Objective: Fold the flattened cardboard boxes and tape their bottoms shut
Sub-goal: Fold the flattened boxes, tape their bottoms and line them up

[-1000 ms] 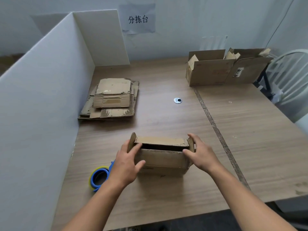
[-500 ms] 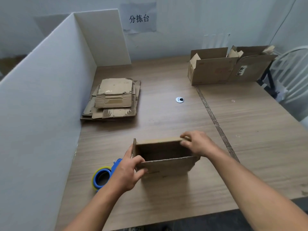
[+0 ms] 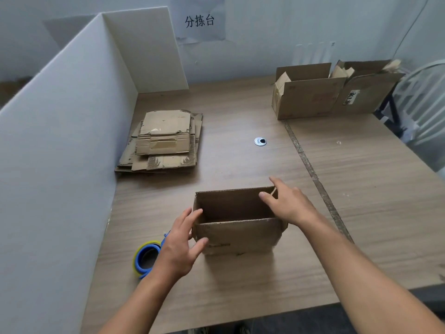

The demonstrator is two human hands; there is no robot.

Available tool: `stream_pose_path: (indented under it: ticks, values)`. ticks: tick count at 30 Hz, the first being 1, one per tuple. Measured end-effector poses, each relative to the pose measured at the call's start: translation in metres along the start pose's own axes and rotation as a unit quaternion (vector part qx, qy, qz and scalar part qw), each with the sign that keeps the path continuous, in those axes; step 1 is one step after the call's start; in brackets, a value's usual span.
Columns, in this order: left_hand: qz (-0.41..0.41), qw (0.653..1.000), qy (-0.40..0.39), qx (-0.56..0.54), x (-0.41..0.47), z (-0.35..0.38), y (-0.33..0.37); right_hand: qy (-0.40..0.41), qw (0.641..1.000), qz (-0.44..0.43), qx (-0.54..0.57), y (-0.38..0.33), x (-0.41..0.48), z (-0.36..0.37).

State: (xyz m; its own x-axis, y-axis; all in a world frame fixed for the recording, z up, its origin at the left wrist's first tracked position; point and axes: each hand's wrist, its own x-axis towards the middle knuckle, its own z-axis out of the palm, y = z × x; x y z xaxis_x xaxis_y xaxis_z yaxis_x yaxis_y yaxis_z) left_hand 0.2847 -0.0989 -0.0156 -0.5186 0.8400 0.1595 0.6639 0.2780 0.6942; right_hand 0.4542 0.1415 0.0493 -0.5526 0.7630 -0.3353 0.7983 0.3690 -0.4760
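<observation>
A small brown cardboard box [image 3: 237,237] stands squared up on the wooden table [image 3: 240,285] near its front edge, its top open toward me. My left hand [image 3: 181,247] is at the box's left end, fingers spread and thumb against the front wall. My right hand [image 3: 289,204] lies over the box's right end, thumb inside the far right corner and fingers along the outside. A roll of tape on a blue and yellow dispenser [image 3: 145,257] lies just left of my left wrist, partly hidden. A stack of flattened boxes [image 3: 163,141] lies at the far left.
A white partition [image 3: 60,153] walls off the table's left side and far left corner. Two assembled open boxes [image 3: 310,97] stand at the far right, by a white chair [image 3: 423,104]. A metal cable grommet [image 3: 260,141] sits mid-table, and a seam [image 3: 313,172] runs down the tabletop.
The box has opened from nearly flat into a full rectangle. My right hand moved from the right end flap to the far right corner, and my left hand's fingers have loosened and spread.
</observation>
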Motion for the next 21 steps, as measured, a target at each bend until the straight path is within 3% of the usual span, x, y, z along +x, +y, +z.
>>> stream_pose_path:
  ticks: [3,7,10,14,21]
  values:
    - [-0.007,1.000,-0.001,-0.018,0.000,0.000,-0.002,0.000,0.999,-0.031,0.022,0.001,-0.018,0.002]
    - [-0.021,1.000,0.007,-0.007,0.000,0.001,-0.010,0.016,0.967,-0.026,0.252,0.013,-0.030,0.010]
    - [0.012,0.999,-0.036,-0.025,-0.001,0.002,-0.009,0.016,0.945,-0.008,0.326,0.035,-0.021,0.023]
    - [0.042,0.996,-0.074,-0.028,0.003,0.000,-0.008,0.006,0.938,-0.007,0.347,0.047,-0.017,0.029]
    - [0.065,0.991,-0.114,-0.019,0.001,-0.005,-0.009,0.039,0.960,-0.007,0.276,0.030,-0.012,0.028]
